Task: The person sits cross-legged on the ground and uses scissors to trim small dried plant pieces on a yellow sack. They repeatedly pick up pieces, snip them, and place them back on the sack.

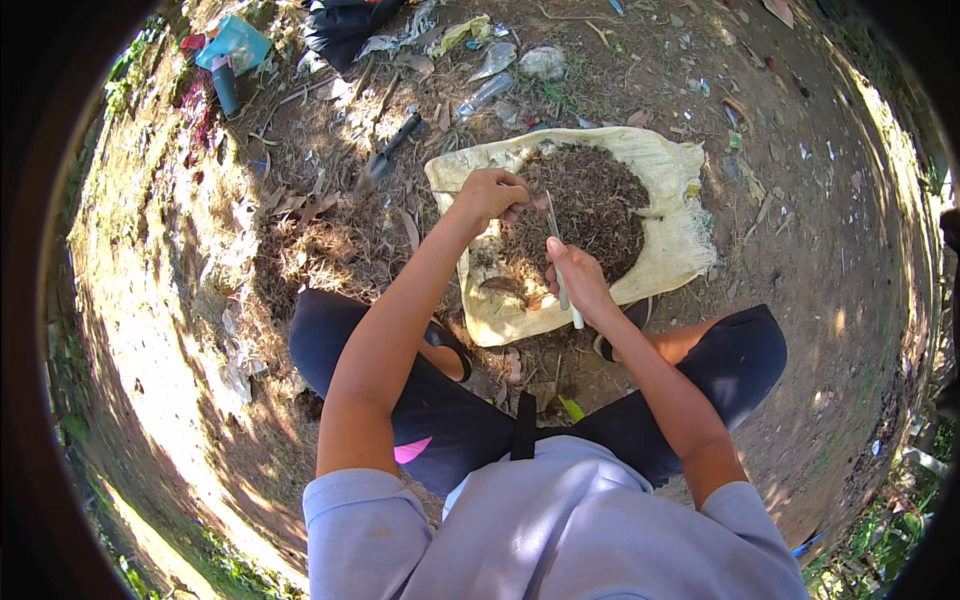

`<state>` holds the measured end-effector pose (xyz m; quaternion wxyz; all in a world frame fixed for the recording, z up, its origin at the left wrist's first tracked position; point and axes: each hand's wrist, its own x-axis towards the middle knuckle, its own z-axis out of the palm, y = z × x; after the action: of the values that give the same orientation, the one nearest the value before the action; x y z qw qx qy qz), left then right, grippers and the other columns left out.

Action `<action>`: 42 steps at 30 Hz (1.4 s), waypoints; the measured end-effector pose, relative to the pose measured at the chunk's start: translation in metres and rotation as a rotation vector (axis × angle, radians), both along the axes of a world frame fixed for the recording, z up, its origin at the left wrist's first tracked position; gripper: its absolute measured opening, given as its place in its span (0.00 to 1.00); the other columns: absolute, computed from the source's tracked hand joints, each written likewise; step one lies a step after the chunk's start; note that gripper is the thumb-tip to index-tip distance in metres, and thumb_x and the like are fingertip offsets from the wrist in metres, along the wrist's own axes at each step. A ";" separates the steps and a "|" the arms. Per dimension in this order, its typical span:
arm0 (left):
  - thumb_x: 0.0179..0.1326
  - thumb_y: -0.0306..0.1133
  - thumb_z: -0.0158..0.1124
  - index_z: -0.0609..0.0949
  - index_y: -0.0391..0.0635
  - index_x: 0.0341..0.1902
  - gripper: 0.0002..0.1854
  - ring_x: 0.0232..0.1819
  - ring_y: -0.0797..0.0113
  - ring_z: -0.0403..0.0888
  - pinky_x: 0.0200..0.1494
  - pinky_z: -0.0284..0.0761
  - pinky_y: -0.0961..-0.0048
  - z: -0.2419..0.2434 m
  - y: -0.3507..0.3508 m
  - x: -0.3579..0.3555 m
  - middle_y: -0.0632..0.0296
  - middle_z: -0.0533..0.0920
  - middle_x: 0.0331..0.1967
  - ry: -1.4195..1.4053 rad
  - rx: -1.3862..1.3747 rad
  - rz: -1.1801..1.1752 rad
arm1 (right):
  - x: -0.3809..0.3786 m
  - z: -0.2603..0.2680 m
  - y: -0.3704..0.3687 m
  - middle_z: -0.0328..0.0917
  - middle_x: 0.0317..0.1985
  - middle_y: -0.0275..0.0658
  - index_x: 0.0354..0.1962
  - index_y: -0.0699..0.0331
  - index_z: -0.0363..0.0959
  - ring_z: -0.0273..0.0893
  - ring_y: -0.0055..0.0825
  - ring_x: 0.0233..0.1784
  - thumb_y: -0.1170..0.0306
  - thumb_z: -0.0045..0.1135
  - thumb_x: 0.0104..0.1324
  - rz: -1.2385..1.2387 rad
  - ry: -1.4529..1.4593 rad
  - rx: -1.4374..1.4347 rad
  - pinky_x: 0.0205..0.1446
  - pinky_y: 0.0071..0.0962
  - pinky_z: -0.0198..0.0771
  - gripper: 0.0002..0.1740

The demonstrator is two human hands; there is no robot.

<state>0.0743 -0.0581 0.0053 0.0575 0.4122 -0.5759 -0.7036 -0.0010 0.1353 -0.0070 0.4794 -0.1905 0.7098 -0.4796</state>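
Note:
In my right hand (579,279) is a slim cutting tool with pale handles (577,319), which looks like a pair of snips. Its narrow metal blades (553,214) point away from me over a heap of dark, shredded dry plant matter (592,187). My left hand (493,196) pinches a small brownish scrap (539,203) close beside the blade tips; what the scrap is I cannot tell. Under the heap lies a flattened, cream woven sack (675,232) with a frayed right edge. A few dry leaves (501,283) rest on its near part.
Left of the sack, a hand trowel (390,150) lies on the soil. Beyond are a clear plastic bottle (486,95), a black bag (341,34), a dark bottle (224,86) and a blue plastic bag (238,46). My bent legs (337,337) flank the sack's near side.

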 end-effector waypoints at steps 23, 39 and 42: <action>0.50 0.24 0.65 0.79 0.34 0.40 0.12 0.25 0.71 0.80 0.25 0.80 0.76 0.004 0.005 -0.001 0.57 0.81 0.27 -0.008 -0.011 -0.033 | -0.001 0.006 0.007 0.68 0.16 0.32 0.24 0.65 0.70 0.67 0.16 0.17 0.42 0.49 0.64 0.037 0.008 0.032 0.20 0.19 0.63 0.31; 0.48 0.21 0.66 0.77 0.32 0.37 0.12 0.25 0.69 0.81 0.23 0.81 0.75 0.002 0.007 -0.002 0.55 0.81 0.27 0.022 0.028 0.014 | -0.003 0.007 0.008 0.67 0.14 0.32 0.22 0.65 0.70 0.67 0.17 0.15 0.41 0.49 0.63 0.000 -0.003 0.027 0.18 0.20 0.62 0.32; 0.51 0.22 0.65 0.75 0.33 0.40 0.13 0.31 0.67 0.83 0.29 0.82 0.74 0.003 0.005 -0.001 0.54 0.82 0.30 0.027 0.015 0.008 | -0.002 0.004 0.006 0.67 0.14 0.32 0.22 0.65 0.70 0.66 0.17 0.14 0.42 0.50 0.63 -0.034 -0.008 -0.002 0.17 0.20 0.61 0.32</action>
<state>0.0731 -0.0529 0.0085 0.0649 0.4054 -0.5684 -0.7130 -0.0029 0.1415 -0.0033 0.4737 -0.1769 0.7106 -0.4892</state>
